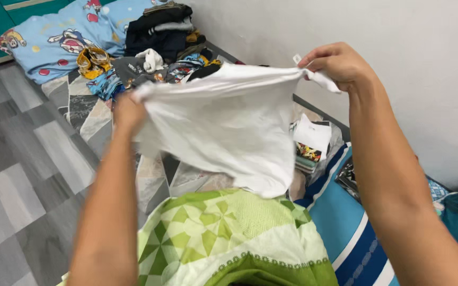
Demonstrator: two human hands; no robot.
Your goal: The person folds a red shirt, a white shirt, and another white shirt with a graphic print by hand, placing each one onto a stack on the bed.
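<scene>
Hands apart, left hand (128,111) and right hand (335,63) each clamped on white garment (229,122) edge, stretching it flat above green quilt (229,238).

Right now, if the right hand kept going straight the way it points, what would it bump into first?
The right hand grips the white cloth and points up and away, toward the pale wall. Nothing else shows between them, so it would probably meet the wall first, though how far off that wall stands is hard to tell.
</scene>
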